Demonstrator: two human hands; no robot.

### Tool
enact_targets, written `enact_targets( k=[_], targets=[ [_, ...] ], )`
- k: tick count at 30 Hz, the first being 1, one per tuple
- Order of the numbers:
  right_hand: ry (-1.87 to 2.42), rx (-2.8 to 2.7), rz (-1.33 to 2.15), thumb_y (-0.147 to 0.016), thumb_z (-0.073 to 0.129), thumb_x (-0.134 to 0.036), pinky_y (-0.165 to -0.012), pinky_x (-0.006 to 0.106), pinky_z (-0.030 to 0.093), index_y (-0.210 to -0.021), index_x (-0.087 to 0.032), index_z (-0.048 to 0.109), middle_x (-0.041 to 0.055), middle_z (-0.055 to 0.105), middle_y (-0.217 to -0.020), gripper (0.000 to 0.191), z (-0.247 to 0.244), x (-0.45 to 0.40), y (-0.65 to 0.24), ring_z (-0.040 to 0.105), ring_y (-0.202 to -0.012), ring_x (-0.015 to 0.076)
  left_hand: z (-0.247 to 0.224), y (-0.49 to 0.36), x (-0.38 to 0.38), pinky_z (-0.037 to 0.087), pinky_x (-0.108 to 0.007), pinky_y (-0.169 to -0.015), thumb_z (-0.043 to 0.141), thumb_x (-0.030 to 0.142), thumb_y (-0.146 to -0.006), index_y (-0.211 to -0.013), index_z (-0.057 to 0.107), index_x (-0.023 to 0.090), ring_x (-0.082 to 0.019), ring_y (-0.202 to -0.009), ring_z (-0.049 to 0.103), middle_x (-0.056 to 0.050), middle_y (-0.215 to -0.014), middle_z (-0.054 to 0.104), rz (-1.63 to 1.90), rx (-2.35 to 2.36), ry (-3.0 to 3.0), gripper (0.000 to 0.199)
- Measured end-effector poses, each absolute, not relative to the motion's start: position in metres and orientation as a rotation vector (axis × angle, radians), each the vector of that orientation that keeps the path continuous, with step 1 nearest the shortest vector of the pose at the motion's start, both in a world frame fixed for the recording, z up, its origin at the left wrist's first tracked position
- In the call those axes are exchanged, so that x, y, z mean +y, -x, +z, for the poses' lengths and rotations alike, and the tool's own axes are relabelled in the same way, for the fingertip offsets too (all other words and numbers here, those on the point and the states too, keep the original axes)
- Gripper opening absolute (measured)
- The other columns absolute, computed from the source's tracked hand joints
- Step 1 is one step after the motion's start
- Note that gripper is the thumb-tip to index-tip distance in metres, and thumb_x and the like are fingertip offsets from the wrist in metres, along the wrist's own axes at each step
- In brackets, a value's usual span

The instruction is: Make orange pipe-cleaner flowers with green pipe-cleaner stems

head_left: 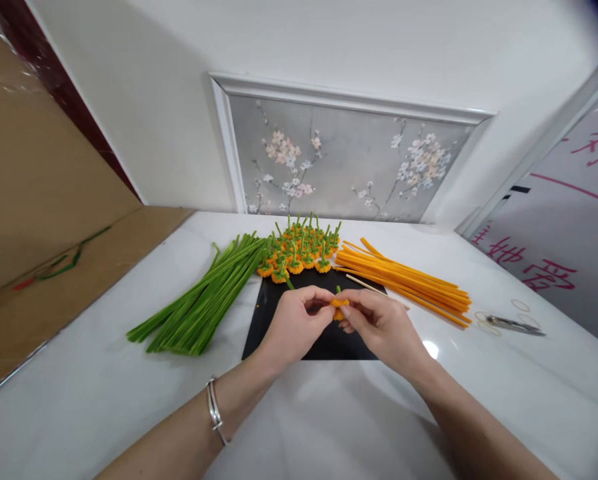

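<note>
My left hand [301, 319] and my right hand [376, 323] meet over a black mat [266, 327]. Between their fingertips is a small orange pipe-cleaner pumpkin [339, 307], pinched from both sides. A short green piece rises from its top, and my fingers hide much of it. Just beyond the hands stands a cluster of finished-looking orange pumpkins [295, 267] with green leaves and upright green stems. On the left lies a bundle of green pipe cleaners [203, 300]; to the right, a bundle of orange pipe cleaners [403, 277].
A thin wooden stick [361, 282] lies partly behind my right hand. Farther right are small pliers or snips [513, 325] and pale rubber bands [520, 305]. Brown cardboard [43, 280] borders the white table [129, 400] at left; a framed floral panel [349, 160] backs it.
</note>
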State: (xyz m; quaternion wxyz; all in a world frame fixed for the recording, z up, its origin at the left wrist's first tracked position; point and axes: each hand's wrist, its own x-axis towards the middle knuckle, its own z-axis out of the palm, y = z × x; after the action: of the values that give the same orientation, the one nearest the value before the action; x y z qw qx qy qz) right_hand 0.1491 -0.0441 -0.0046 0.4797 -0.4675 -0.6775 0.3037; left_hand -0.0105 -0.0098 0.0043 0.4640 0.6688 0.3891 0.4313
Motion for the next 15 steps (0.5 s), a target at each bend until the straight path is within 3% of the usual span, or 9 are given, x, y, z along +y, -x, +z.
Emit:
enact_targets(
  k=[8,15],
  targets=[
    [1.081,-1.382,1.081,-0.081,0.063,-0.04,-0.061,0.026,0.058,-0.094,-0.016,0.064,0.0034,0.067,-0.076,0.028,-0.002,-0.039,-0.15,0.065,-0.061,0.0129,0.006,0.008,-0.014,0.051,-0.029,-0.077,0.063,0.02,-0.075,-0.087,0.071,0.012,-0.017,-0.08,0.065,-0.008,-0.087,0.072,1.085,0.916,-1.456,0.016],
    [1.032,-1.369,1.04,-0.08,0.064,-0.041,-0.06,0.027,0.059,-0.101,-0.017,0.064,0.0017,0.065,-0.075,0.032,-0.003,-0.038,-0.149,0.064,-0.061,0.013,0.015,0.013,-0.01,0.052,-0.03,-0.079,0.064,0.023,-0.076,-0.097,0.067,0.014,-0.018,-0.085,0.064,-0.007,-0.093,0.07,0.991,0.798,-1.507,0.023]
  ],
)
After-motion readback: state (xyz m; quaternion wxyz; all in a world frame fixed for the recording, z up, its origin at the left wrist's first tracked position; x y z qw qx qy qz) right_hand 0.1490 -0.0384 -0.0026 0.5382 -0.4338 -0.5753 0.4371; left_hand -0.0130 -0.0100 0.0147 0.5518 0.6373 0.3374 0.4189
